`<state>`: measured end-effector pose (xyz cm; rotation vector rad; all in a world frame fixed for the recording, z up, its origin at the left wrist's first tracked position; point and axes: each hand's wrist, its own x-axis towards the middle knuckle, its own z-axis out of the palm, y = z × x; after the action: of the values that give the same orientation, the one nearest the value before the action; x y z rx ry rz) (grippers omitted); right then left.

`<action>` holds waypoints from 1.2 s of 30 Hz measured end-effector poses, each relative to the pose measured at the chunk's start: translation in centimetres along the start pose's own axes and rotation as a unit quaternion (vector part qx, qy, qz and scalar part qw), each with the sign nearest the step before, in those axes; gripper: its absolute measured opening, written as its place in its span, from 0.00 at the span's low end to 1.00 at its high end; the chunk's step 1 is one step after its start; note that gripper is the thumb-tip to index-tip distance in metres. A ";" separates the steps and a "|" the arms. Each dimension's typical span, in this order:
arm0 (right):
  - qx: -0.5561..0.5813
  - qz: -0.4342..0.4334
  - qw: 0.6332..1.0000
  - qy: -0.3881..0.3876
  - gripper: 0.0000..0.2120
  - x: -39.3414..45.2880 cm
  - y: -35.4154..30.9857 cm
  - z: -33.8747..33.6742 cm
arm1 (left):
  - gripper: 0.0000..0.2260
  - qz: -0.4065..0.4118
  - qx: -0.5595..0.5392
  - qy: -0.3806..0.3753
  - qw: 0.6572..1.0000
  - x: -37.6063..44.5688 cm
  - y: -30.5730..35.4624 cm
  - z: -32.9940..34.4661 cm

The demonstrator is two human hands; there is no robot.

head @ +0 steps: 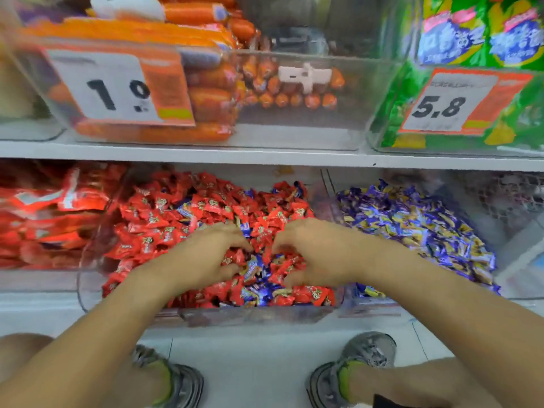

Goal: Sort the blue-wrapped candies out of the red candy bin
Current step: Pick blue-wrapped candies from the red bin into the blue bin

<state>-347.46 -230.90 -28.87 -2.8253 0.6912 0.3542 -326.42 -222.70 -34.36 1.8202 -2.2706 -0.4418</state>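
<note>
Presently, both my hands are in the clear plastic bin of red-wrapped candies (164, 213): left hand (206, 254) and right hand (312, 251) have fingers curled down into the pile, around the blue-wrapped candies (256, 269) between them, w/ actual grip not discernible. Best approach, I judge: pinch blue ones singly, leave reds, drop into the clear bin of blue-and-yellow-wrapped candies (418, 222) just right. Setting: white shop shelf (265, 157), orange sausages (206, 92) above, pale tiled floor (259, 363).
</note>
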 end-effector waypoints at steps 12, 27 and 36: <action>-0.070 0.044 0.996 0.046 0.18 3.6 1.2 0.3 | 0.22 -0.008 0.013 0.069 0.998 0.1 -0.5 -1.6; 0.020 0.027 0.998 -0.045 0.20 3.1 -0.7 1.8 | 0.31 -0.034 0.034 -0.062 0.997 0.7 2.7 1.4; 0.056 0.041 0.996 -0.055 0.11 1.9 0.1 -0.2 | 0.24 -0.025 0.021 -0.080 0.996 1.1 2.8 0.6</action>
<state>-345.88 -231.88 -29.20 -2.6554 0.7782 0.4665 -329.43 -223.14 -34.01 1.9293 -2.3594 -0.5709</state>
